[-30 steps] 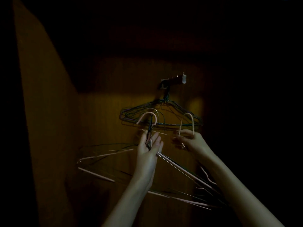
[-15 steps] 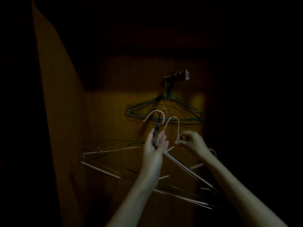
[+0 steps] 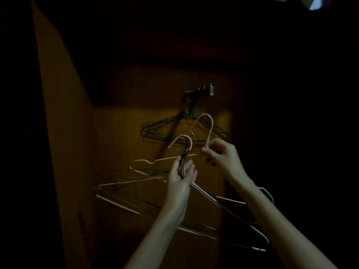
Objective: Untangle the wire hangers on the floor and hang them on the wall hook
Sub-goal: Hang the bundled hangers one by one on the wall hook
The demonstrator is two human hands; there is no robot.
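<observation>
The left hand (image 3: 181,176) grips a bundle of wire hangers (image 3: 136,191) by their necks; the right hand (image 3: 223,157) pinches one pink hanger (image 3: 208,129) below the wall hook (image 3: 200,92), where dark hangers (image 3: 167,129) hang against the wooden wall (image 3: 120,136).

It's too dark in here to read anything; no writing, label or number shows on any surface

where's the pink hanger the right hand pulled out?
Head view, right of centre: the right hand pinches the pink hanger by its neck, hook raised before the dark hangers, below the wall hook.
</observation>
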